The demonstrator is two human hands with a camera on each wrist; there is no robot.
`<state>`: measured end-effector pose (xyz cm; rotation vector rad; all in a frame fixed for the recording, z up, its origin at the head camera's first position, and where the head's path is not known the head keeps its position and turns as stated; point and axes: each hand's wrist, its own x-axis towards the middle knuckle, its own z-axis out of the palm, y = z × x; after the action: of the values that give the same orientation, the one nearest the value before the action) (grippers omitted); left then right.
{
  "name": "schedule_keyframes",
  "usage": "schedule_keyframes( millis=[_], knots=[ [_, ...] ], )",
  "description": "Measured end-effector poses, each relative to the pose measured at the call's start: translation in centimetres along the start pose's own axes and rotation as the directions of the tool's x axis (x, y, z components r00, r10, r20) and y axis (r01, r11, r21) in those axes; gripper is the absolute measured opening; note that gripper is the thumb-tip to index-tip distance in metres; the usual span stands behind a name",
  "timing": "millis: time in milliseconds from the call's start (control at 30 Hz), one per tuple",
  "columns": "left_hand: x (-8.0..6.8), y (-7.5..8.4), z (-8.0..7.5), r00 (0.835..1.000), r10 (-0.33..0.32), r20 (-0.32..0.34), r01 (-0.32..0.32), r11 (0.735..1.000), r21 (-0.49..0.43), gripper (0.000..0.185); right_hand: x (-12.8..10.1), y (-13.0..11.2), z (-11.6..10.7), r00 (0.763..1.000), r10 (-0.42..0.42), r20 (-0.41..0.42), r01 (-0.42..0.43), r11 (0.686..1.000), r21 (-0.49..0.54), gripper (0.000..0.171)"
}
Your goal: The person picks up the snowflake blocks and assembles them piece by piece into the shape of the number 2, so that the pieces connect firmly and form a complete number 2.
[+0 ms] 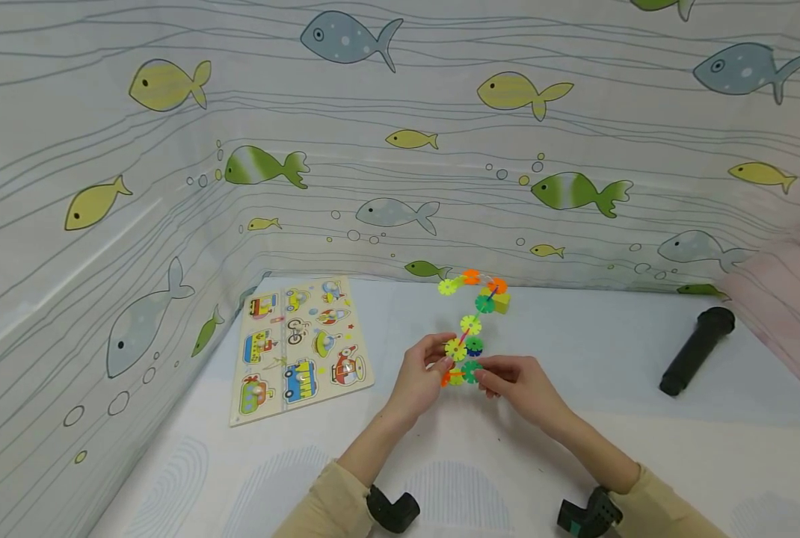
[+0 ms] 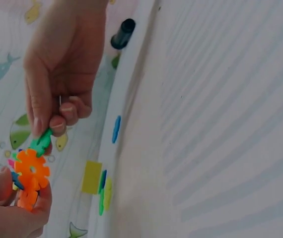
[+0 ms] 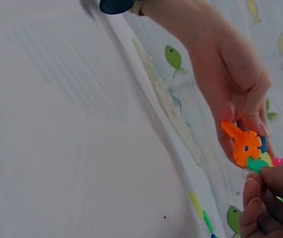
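Left grip (image 1: 419,371): I pinched the snowflake-disc chain (image 1: 470,329) at its near end.
Right grip (image 1: 517,382): I pinched its green disc (image 1: 470,370).

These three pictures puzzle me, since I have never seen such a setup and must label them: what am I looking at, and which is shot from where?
No machine here: a person works with two bare hands. The wide picture comes from a camera on the head, looking down at a white table walled by fish-print cloth. The other two come from cameras strapped to each wrist, so they look tilted and close. The left hand and right hand together hold a chain of coloured plastic snowflake discs, pinching its lower end. Behind it sits a yellow block. On the table lie a vehicle puzzle board to the left and a black cylinder to the right.
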<state>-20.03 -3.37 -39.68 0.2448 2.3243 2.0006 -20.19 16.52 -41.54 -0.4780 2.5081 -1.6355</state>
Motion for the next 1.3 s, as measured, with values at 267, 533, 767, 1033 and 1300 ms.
schedule_keyframes(
  millis=[267,533,767,1033,1300],
  knots=[
    [-0.04,0.00,-0.01,1.000,0.007,0.008,-0.007,1.000,0.004,0.036,-0.11,-0.07,0.02,0.997,0.040,0.065,-0.043,0.998,0.040,0.024],
    [0.01,-0.24,-0.07,0.999,0.027,0.021,-0.027,1.000,0.002,0.036,0.07,-0.25,-0.13,0.992,0.066,0.108,-0.075,0.994,0.078,0.023],
    [-0.02,-0.20,-0.01,0.999,0.037,0.030,-0.037,0.999,0.004,0.037,0.21,-0.04,-0.15,0.990,0.077,0.120,-0.091,0.989,0.119,0.025],
    [0.02,-0.21,0.15,0.999,0.033,0.027,-0.033,0.999,0.004,0.037,-0.01,-0.20,-0.25,0.992,0.044,0.121,-0.061,0.988,0.141,0.026],
    [-0.04,-0.43,0.20,0.999,0.037,0.011,-0.037,0.999,0.014,0.039,-0.24,-0.79,0.18,0.994,0.056,0.089,-0.067,0.990,0.125,0.027]
  ],
)
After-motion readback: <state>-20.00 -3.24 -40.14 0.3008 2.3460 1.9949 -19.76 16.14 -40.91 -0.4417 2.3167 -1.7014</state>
